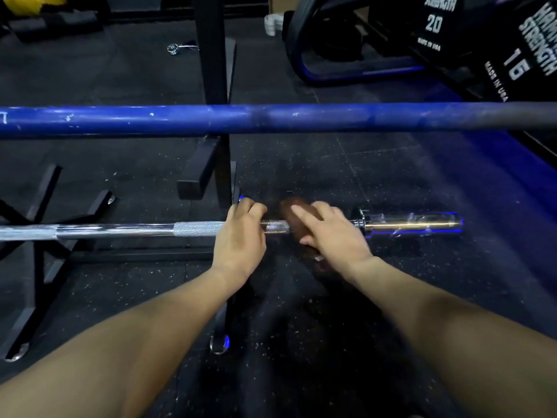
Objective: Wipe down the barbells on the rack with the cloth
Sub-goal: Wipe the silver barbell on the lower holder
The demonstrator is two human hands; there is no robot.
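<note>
A chrome barbell (120,230) lies horizontally low on the black rack (211,86), its sleeve end (413,224) pointing right. My left hand (241,236) grips the knurled shaft just right of the rack upright. A brown cloth (294,215) is wrapped around the shaft between my hands and the collar. My right hand (328,233) holds that cloth against the bar, index finger stretched over it. A blue barbell (211,119) spans the whole view on a higher rung, above and beyond both hands.
Black rubber floor (331,342) is speckled with dust. Rack feet (45,236) spread at the left. Hammer Strength plates marked 20 (434,24) and 15 (517,67) sit upper right by a blue frame (346,73). A spring collar (174,49) lies on the floor at the back.
</note>
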